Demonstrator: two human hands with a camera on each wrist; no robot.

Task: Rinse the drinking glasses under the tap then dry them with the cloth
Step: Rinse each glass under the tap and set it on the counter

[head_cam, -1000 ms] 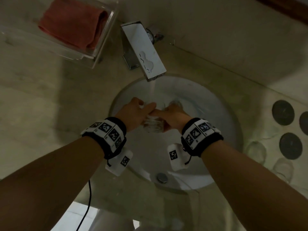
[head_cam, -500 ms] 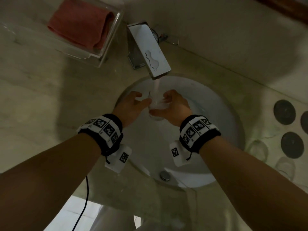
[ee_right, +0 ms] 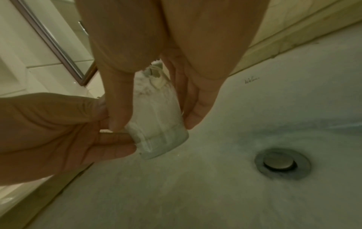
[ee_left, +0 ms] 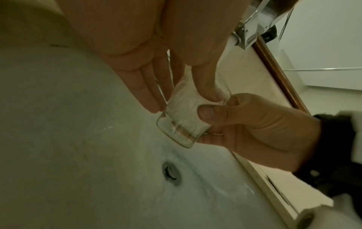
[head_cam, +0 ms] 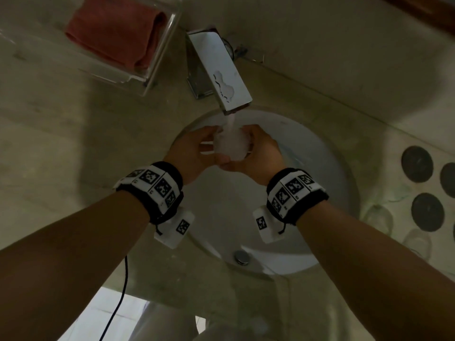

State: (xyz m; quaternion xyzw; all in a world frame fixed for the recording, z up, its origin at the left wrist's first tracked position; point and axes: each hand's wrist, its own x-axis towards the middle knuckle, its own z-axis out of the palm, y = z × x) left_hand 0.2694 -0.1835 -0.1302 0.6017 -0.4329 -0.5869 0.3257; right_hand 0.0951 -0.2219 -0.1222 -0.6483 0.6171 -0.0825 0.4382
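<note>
Over the basin (head_cam: 320, 173), under the tap (head_cam: 219, 77): glass (head_cam: 230, 146) taking the stream, frothing, wet all round. Risk: it slips through wet fingers and cracks on the basin, or knocks the spout. Left hand (head_cam: 189, 156) pinches its sides; right hand (head_cam: 261, 153) is curled round its base, thumb on the wall.

Below me lies a round white basin (head_cam: 327, 173) sunk in a pale stone counter (head_cam: 61, 148), with its metal drain plug (head_cam: 241, 257) on the side nearest me. A clear plastic tray (head_cam: 161, 52) sits on the counter at my far left. Dark round coasters (head_cam: 416, 164) lie at my right. A black cable (head_cam: 122, 291) hangs below the counter's edge.
</note>
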